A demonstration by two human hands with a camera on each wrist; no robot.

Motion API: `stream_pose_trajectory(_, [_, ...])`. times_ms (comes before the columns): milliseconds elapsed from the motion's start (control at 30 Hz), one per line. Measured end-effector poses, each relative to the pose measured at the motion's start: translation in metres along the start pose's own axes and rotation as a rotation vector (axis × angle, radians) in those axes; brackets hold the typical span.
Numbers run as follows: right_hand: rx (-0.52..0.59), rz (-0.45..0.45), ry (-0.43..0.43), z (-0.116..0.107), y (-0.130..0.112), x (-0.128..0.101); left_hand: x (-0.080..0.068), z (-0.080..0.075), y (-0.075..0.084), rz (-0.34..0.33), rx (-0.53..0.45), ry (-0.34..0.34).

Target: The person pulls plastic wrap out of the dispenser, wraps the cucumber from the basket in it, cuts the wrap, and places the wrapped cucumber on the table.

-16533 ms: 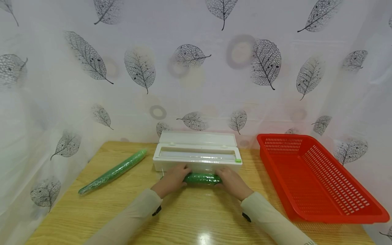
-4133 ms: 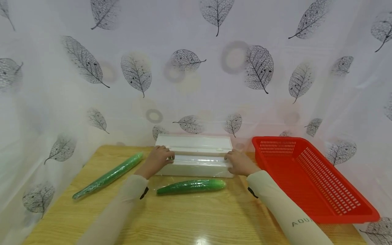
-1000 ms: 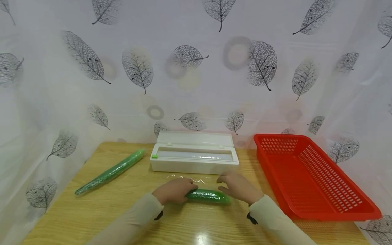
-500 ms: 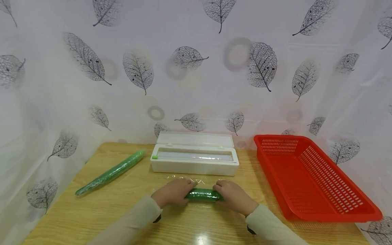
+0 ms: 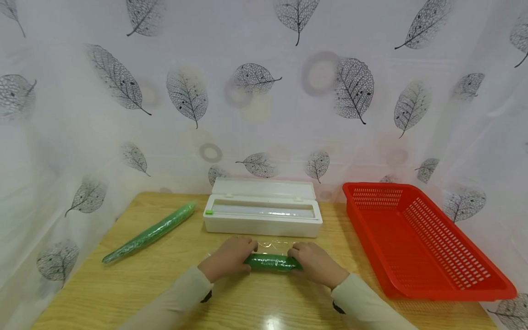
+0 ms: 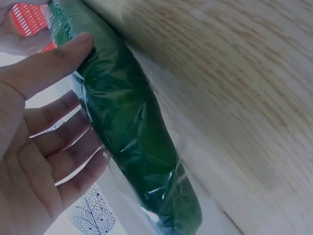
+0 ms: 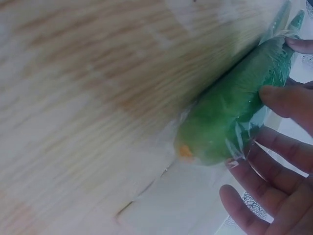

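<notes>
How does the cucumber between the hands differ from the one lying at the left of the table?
The cucumber between the hands lies crosswise near the table's front edge; the left cucumber lies diagonally, farther back. The first is held at its ends by the left hand and right hand; the second lies untouched. The first looks shorter, though its ends are covered. Both are green and wrapped in clear film.

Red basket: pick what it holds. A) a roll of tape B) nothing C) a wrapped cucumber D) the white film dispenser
B: the red basket shows only bare mesh, while one cucumber is in both hands and the other cucumber lies on the table.
</notes>
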State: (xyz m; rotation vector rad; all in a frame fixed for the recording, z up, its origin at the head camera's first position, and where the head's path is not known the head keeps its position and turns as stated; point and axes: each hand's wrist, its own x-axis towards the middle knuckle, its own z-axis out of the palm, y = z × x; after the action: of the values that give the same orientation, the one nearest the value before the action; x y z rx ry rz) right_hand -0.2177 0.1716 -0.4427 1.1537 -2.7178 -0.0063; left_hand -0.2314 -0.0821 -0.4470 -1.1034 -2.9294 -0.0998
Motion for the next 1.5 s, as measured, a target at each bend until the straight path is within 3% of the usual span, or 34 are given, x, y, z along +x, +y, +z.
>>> stream_pose_trajectory(200, [0.057, 0.006, -0.027, -0.002, 0.002, 0.000, 0.001, 0.002, -0.005, 0.010, -0.066, -0.011])
stream_pose_trajectory(333, [0.033, 0.003, -0.031, -0.001, 0.002, 0.000, 0.002, 0.000, -0.006, -0.012, -0.104, -0.019])
stream_pose_trajectory(533, [-0.044, -0.011, -0.030, 0.002, 0.002, 0.002, 0.005, -0.001, -0.006, -0.022, -0.098, -0.025])
stream_pose_trajectory(733, [-0.036, 0.016, -0.058, 0.004, 0.002, 0.005, 0.005, 0.001, -0.009, 0.011, -0.089, -0.026])
stream_pose_trajectory(1000, [0.012, 0.051, -0.125, 0.000, 0.000, 0.004, 0.004, -0.001, -0.008, -0.004, -0.149, -0.090])
stream_pose_trajectory(1133, [0.007, 0.046, -0.111, 0.001, 0.000, 0.004, 0.002, 0.002, -0.005, -0.011, -0.080, -0.050])
stream_pose_trajectory(1233, [-0.006, 0.037, -0.091, 0.002, 0.000, 0.004, 0.002, 0.004, -0.001, -0.003, 0.026, -0.013])
stream_pose_trajectory(1367, [-0.028, 0.031, -0.070, 0.004, 0.000, 0.003, 0.001, 0.007, 0.003, -0.010, 0.141, -0.008])
stream_pose_trajectory(1500, [-0.047, 0.024, -0.047, 0.005, 0.000, 0.002, 0.001, 0.007, 0.006, -0.037, 0.151, -0.019])
